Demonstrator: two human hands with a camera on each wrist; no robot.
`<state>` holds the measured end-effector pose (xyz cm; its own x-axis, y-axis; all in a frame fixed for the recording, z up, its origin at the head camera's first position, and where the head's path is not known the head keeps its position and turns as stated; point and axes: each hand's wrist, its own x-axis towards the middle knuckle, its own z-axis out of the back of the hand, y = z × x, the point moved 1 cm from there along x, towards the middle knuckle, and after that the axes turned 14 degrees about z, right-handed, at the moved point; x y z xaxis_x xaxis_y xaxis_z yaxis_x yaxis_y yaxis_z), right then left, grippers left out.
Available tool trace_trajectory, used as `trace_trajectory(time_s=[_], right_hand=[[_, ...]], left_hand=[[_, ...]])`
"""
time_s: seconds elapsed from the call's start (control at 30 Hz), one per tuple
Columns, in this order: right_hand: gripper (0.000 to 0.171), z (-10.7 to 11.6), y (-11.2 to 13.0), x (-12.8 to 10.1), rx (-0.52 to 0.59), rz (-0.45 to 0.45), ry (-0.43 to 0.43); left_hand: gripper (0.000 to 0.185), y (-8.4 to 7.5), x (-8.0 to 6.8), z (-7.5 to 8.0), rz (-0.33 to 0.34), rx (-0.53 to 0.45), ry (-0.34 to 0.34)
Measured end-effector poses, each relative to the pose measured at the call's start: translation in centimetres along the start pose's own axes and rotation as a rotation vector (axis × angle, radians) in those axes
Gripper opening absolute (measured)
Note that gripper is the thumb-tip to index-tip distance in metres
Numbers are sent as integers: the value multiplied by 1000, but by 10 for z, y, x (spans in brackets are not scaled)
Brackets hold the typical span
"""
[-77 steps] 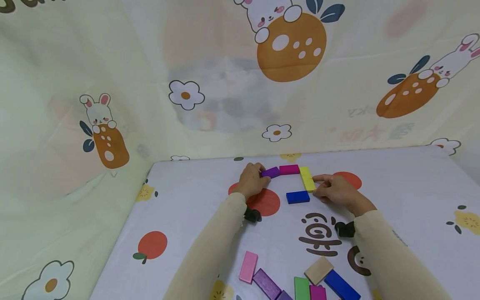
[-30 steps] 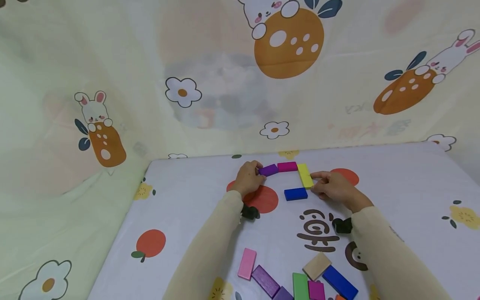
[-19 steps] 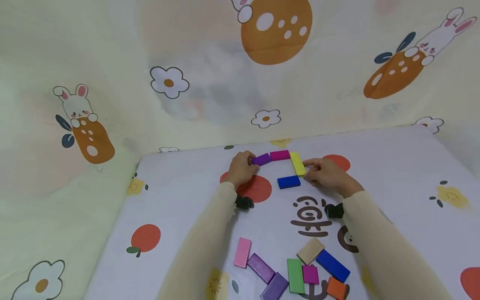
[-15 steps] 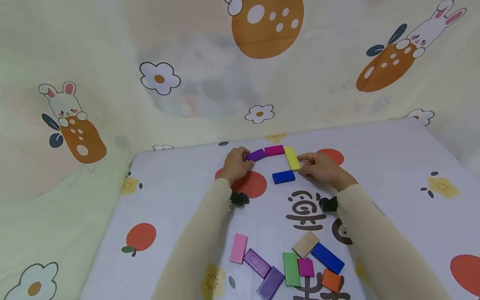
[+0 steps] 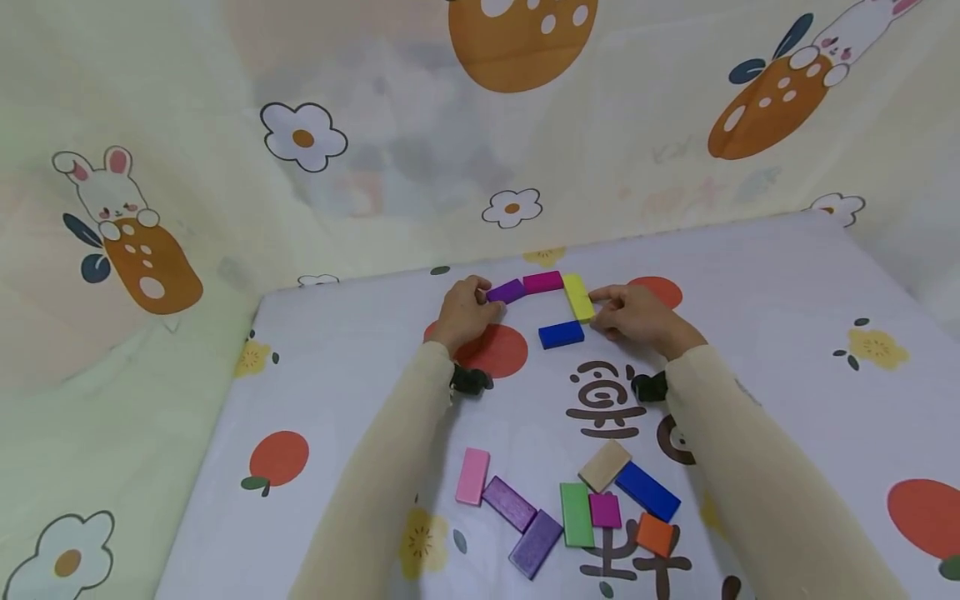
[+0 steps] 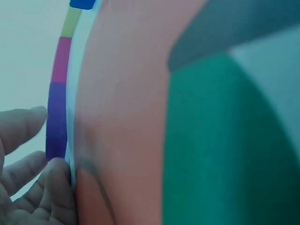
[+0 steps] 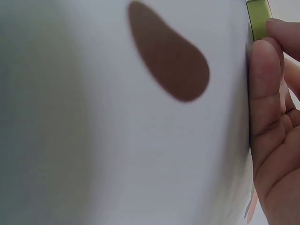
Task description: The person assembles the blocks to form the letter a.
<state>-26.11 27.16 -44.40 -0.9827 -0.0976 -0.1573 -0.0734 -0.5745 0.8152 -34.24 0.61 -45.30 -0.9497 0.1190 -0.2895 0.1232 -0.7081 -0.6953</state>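
At the far part of the table, my left hand grips the left end of a purple block with thumb and fingers. In the left wrist view, fingertips surround the end of that purple block. A magenta block continues from it, followed by a yellow block set crosswise. My right hand touches the yellow block's right side with an extended index finger, its thumb by the near corner. A blue block lies against the yellow one's near end, forming an arch open at the left.
Loose blocks lie between my forearms: pink, two purple ones including a darker one, green, small magenta, tan, blue and orange. A printed cloth wall rises behind the table.
The head view has tilted downward, so the hands and blocks appear higher and further left, and more near blocks show. Both hands stay at the same blocks, whose arrangement looks unchanged.
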Motion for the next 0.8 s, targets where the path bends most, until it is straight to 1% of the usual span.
trace_trajectory(time_s=[0.1, 0.17, 0.27, 0.4, 0.5, 0.57, 0.67, 0.73, 0.8], right_hand=[[52, -4, -5, -3, 23, -18, -1], [52, -6, -8, -5, 33, -31, 9], [53, -7, -12, -6, 36, -44, 22], [55, -3, -11, -5, 49, -13, 5], [60, 1, -9, -11, 73, 19, 5], [64, 4, -6, -20, 99, 36, 21], [66, 4, -2, -42, 141, 74, 36], [64, 2, -1, -62, 111, 105, 34], [58, -3, -1, -86, 42, 143, 35]], left_hand=[[45, 6, -6, 0, -16, -4, 14], [42, 8, -13, 0, -19, 9, 23], [38, 6, -27, -1, -32, 67, 60], [38, -2, -45, 1, -86, 141, 134], [39, -5, -60, 6, -142, 186, 174], [37, -2, -73, 12, -189, 218, 191], [29, 10, -95, 20, -284, 256, 208], [27, 22, -110, 24, -324, 275, 224], [27, 35, -124, 26, -346, 300, 245]])
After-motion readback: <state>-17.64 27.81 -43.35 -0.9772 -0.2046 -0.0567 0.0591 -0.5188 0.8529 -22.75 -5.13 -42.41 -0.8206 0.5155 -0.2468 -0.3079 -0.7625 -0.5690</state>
